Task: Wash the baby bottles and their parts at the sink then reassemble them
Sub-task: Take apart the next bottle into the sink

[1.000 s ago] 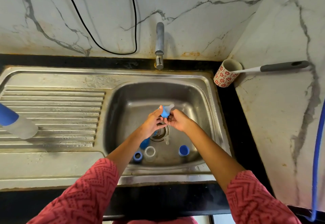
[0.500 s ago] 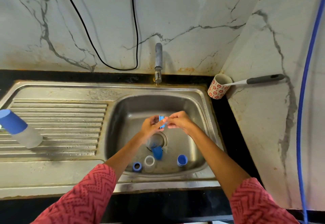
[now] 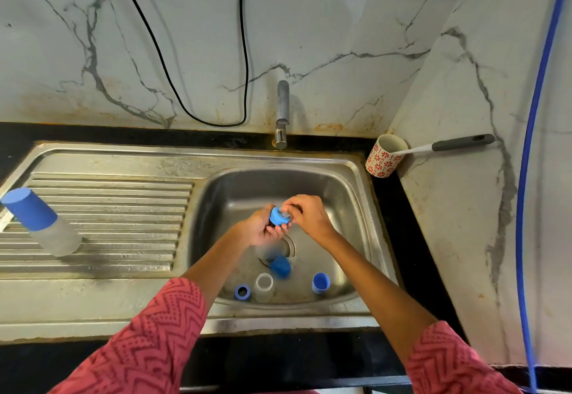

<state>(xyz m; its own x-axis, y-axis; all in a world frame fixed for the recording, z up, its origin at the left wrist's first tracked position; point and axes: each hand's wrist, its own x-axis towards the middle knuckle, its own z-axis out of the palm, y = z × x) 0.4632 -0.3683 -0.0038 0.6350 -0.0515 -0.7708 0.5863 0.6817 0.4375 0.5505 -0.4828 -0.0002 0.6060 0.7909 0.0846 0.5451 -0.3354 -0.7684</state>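
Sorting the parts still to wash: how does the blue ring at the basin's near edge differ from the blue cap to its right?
The blue ring is short and open right through; the blue cap is taller, a cup with a hollow inside. The blue ring lies close beside the clear bottle; the blue cap sits apart, further right. Both are blue, lie loose on the floor of the sink, and neither hand touches them.

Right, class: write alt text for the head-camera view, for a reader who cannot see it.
Over a steel sink, a person's left hand holds a blue bottle ring while the right hand pinches the clear teat in it. Loose bottle parts lie in the basin; a capped bottle stands on the drainboard, and a patterned cup holds a brush.
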